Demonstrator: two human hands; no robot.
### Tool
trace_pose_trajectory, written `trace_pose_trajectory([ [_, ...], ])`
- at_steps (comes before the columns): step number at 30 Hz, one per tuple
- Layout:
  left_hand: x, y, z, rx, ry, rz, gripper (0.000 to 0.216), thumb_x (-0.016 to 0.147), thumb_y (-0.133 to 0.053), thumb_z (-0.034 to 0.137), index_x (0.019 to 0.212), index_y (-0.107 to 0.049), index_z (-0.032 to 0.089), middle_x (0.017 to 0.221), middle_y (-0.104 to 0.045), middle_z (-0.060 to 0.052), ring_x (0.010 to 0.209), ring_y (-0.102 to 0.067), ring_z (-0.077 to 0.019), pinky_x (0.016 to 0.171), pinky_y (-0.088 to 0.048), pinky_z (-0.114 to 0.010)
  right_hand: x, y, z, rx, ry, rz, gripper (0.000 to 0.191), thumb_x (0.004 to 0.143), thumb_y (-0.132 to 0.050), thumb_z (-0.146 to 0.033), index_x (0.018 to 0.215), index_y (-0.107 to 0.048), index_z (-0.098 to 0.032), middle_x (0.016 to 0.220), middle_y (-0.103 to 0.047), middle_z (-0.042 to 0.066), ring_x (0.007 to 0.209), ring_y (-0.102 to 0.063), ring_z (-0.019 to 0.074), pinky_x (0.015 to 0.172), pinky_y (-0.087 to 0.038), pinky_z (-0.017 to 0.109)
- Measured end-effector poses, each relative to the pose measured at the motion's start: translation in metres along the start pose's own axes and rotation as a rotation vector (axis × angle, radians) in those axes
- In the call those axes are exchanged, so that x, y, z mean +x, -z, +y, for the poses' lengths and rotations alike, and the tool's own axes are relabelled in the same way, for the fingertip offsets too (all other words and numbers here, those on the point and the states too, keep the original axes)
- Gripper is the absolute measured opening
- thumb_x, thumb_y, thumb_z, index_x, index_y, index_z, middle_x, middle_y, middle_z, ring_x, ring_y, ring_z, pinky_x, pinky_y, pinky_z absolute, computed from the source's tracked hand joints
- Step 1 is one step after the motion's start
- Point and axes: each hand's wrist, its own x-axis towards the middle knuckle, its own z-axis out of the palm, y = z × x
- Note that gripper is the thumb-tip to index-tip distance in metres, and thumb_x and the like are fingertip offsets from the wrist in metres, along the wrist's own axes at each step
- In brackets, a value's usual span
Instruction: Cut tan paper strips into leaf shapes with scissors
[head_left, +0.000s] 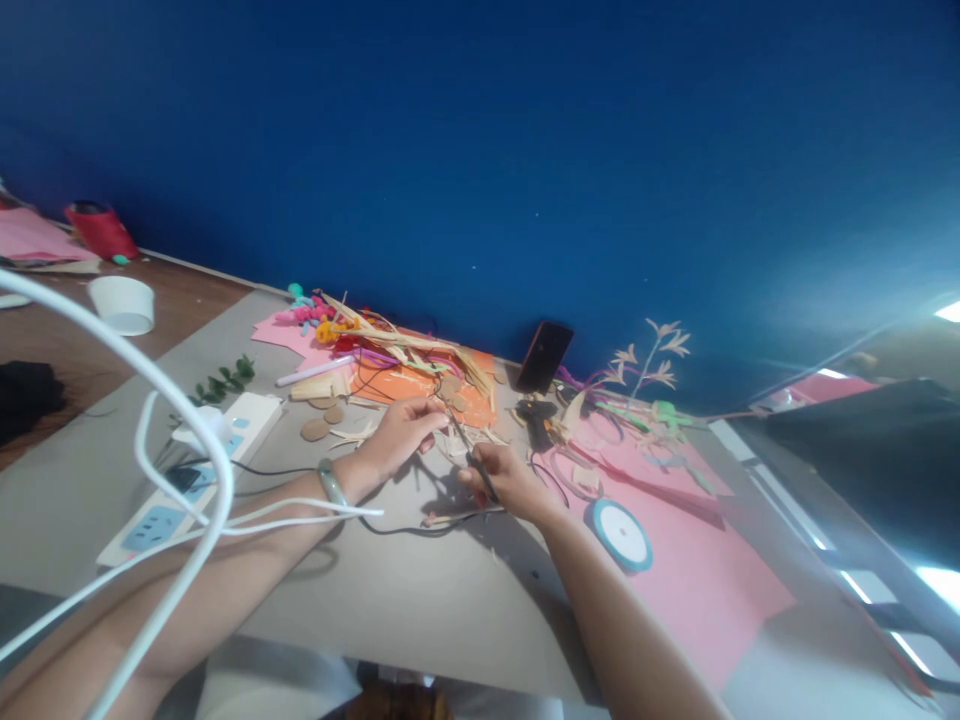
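My left hand [403, 432] is closed in a pinch on a thin pale strip of dried leaf or straw [448, 412] over the grey table [420, 600]. A green bangle [331, 484] sits on that wrist. My right hand [504, 480] is closed round a thin dark tool [474, 462] whose tip meets the strip held by the left hand. I cannot tell what the tool is. Both hands are just in front of a heap of straw, orange paper and coloured pipe cleaners [397, 362].
A white power strip [196, 470] lies at the left with white cables [187, 420] looping close to the camera. Pink paper [675, 560] with a blue-rimmed tape roll [621, 535] lies at the right. A dark phone [544, 356] leans on the blue wall. A white cup [123, 304] stands far left.
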Motion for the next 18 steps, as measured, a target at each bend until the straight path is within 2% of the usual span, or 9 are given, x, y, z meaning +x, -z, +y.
trace_pose_trajectory([
  [9,-0.001,-0.0016,0.0034,-0.025,0.006,-0.011,0.012,0.07,-0.061,0.024,0.067,-0.057,0.013,0.064,-0.06,0.001,0.04,-0.04,-0.002,0.04,-0.026,-0.018,-0.001,-0.0005,-0.0003,-0.037,-0.002,0.035,0.044,0.068,-0.071,-0.05,0.06,-0.039,-0.021,0.037,-0.047,-0.008,0.036,-0.036,0.0074,0.039,-0.022,0.02],
  [14,0.0004,-0.0022,0.0017,-0.055,0.033,0.022,0.013,0.066,-0.062,0.023,0.067,-0.052,0.015,0.065,-0.064,0.0,0.037,-0.039,-0.0018,0.039,-0.024,-0.017,0.0005,0.0015,0.0009,-0.048,0.044,0.036,0.047,0.062,-0.076,-0.049,0.062,-0.039,-0.021,0.046,-0.05,-0.007,0.043,-0.04,0.0079,0.041,-0.026,0.02],
  [18,0.0,-0.0014,0.0022,-0.038,0.023,0.007,0.011,0.067,-0.061,0.023,0.066,-0.055,0.014,0.066,-0.064,-0.001,0.039,-0.04,-0.0018,0.04,-0.026,-0.017,0.0017,0.0023,0.0031,-0.083,0.052,0.012,0.046,0.06,-0.078,-0.048,0.064,-0.042,-0.02,0.049,-0.049,-0.007,0.045,-0.039,0.0076,0.042,-0.026,0.02],
])
